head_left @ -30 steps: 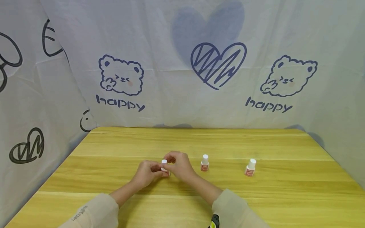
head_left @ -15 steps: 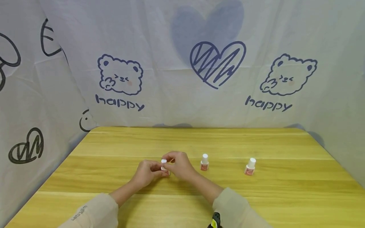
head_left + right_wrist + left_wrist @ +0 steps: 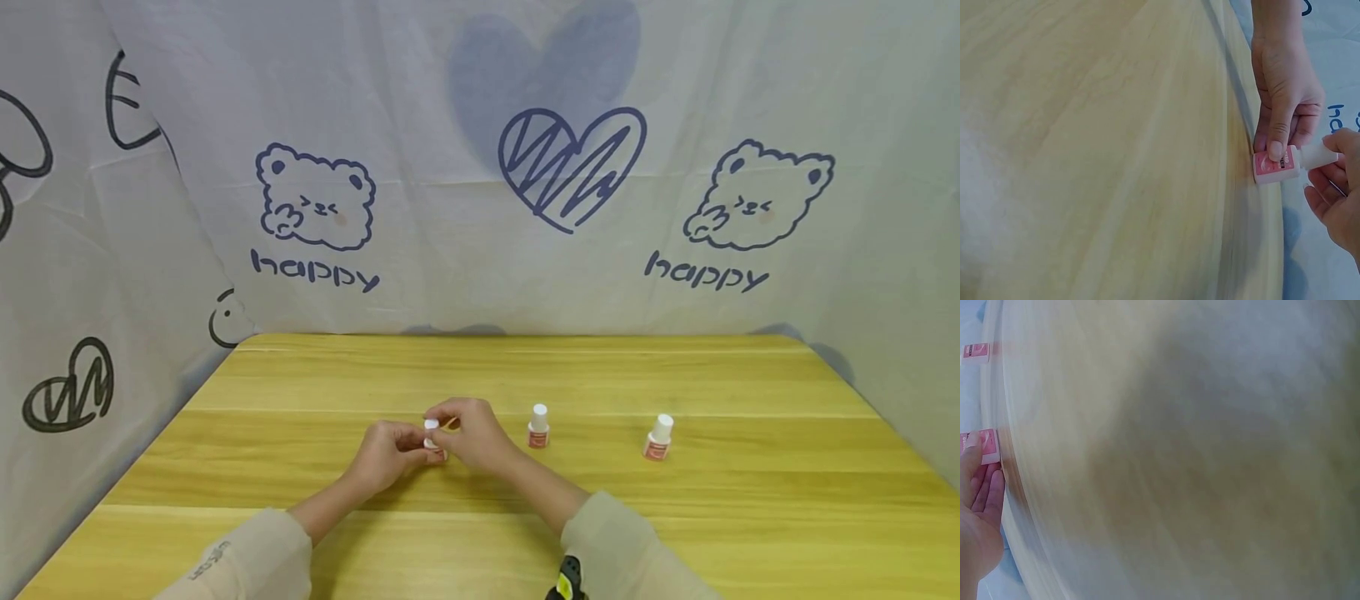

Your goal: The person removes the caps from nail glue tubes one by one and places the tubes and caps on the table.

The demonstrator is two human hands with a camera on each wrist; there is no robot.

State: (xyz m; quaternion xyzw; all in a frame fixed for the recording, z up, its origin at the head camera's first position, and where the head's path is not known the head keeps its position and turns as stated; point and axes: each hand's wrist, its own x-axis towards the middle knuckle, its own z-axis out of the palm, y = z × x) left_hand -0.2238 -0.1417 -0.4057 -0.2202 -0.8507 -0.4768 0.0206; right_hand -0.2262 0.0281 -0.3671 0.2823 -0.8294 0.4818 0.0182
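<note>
Left of the table's middle, a small white bottle (image 3: pixel 437 456) with a pink label stands upright between both hands. My left hand (image 3: pixel 384 458) holds its body, the thumb lying across the label in the right wrist view. From the other side my right hand (image 3: pixel 476 437) pinches the white cap (image 3: pixel 1319 156) between thumb and fingers. In that view the cap sits in line with the bottle's neck. The left wrist view shows the left hand (image 3: pixel 984 519) at the bottle's label (image 3: pixel 989 445); the right hand is out of that picture.
Two matching capped bottles stand to the right: one near the right hand, a bottle (image 3: pixel 538 428), and another bottle (image 3: pixel 657 439) farther right. The wood-grain table (image 3: pixel 480 542) ends at a white printed cloth (image 3: pixel 442 250) behind and at the sides.
</note>
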